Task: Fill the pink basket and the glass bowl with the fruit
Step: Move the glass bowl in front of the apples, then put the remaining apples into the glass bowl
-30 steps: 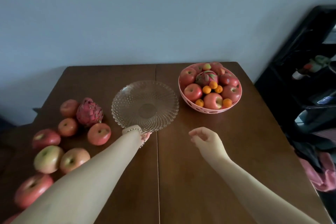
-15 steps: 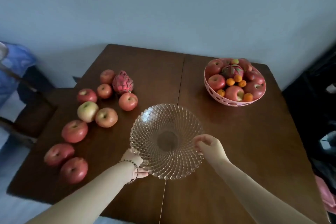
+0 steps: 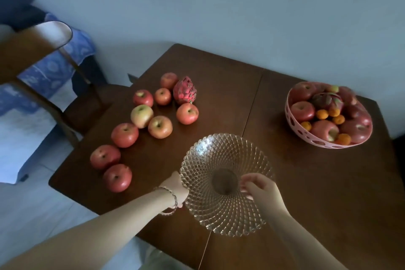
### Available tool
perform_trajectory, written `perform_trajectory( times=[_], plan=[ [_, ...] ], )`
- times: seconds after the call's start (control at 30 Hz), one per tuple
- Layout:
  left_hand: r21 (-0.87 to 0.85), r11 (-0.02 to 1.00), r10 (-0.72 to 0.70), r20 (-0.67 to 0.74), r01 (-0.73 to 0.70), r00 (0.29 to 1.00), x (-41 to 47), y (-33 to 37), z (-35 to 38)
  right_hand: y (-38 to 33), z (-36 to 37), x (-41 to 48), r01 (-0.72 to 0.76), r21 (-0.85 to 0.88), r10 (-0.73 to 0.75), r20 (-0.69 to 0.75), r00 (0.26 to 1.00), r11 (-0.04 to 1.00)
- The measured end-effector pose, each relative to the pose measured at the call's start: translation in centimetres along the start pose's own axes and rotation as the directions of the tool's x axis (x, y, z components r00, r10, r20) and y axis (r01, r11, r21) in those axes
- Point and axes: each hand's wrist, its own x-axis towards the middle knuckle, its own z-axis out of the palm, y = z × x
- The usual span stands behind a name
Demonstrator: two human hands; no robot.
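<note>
- Glass bowl (image 3: 225, 184) has come toward the near edge of the tabletop (image 3: 306, 182); one second back it stood at mid-table, ahead of both hands, and it has been drawn closer at each step since.
- Left hand (image 3: 176, 188) closed on the bowl's left rim, fingers hidden beneath the glass; bracelet at the wrist.
- Right hand (image 3: 260, 188) has gone from hanging loose and empty beside the bowl to pinching its right rim, fingers curled over the edge.
- Bowl is empty. Whether it is lifted or sliding on the wood, cannot tell.
- Loose apples (image 3: 160, 126) and one dragon fruit (image 3: 184, 90) lie ahead and to the left of the left hand, none touched.
- Pink basket (image 3: 324, 143), far ahead and right of the right hand, is already heaped with fruit.
- Judgement: basket half appears done; bowl is being repositioned before loading, so filling has not begun.
</note>
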Motion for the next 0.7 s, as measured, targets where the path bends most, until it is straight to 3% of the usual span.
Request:
perform_trajectory(
  times=[0.13,0.27,0.4,0.57,0.7],
  plan=[
    [0.315,0.928,0.276,-0.226,-0.199,0.934,2.3,-0.3,-6.4,-3.7,2.2,1.6,0.054,-0.048,-0.053,0.022,0.998,0.997],
    [0.480,0.822,0.480,-0.296,-0.306,0.826,5.3,-0.9,-12.2,-9.0,5.4,5.7,0.167,-0.186,-0.175,-0.029,0.984,0.968],
    [0.657,0.678,0.566,-0.181,-0.330,0.804,9.1,-2.1,-15.2,-12.8,11.2,12.4,0.190,-0.464,-0.211,0.006,0.977,0.866],
    [0.791,0.471,0.642,-0.004,-0.390,0.767,12.6,-2.7,-15.0,-13.9,17.9,18.2,0.018,-0.756,-0.048,-0.018,0.999,0.655],
    [0.826,0.398,0.614,0.082,-0.398,0.785,14.8,-2.6,-14.4,-13.0,18.9,20.3,-0.065,-0.683,-0.004,-0.099,0.995,0.728]
  ],
)
